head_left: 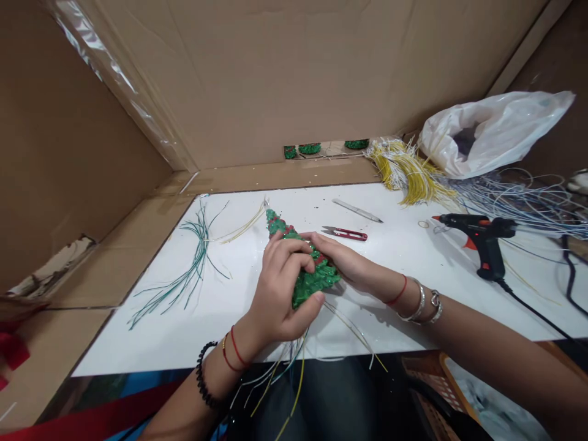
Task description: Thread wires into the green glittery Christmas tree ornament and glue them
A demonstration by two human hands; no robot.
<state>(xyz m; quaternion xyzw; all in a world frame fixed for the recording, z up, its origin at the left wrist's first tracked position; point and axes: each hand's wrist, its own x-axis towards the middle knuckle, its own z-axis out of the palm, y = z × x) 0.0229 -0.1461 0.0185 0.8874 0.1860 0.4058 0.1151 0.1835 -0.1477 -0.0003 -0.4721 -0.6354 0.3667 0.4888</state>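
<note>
A small green Christmas tree with red trim [316,280] lies tilted over the white board, its tip pointing away from me. My left hand [285,288] is wrapped over its left side, thumb near the base and fingers curled across the front. Along the right side, the fingers of my right hand [337,260] press against the tree, partly hidden behind it. Yellow, white and bluish wires [301,367] hang from the base past the board's near edge. Thin yellow wires also run left from near the tip.
Green wires [199,257] are spread at left. Beyond the tree are red thread snips [346,234] and a white pen-like tool [358,211]. At right are a black glue gun [482,236], yellow wire bundles [404,171] and a white plastic bag [500,131]. Cardboard walls [294,73] enclose the board.
</note>
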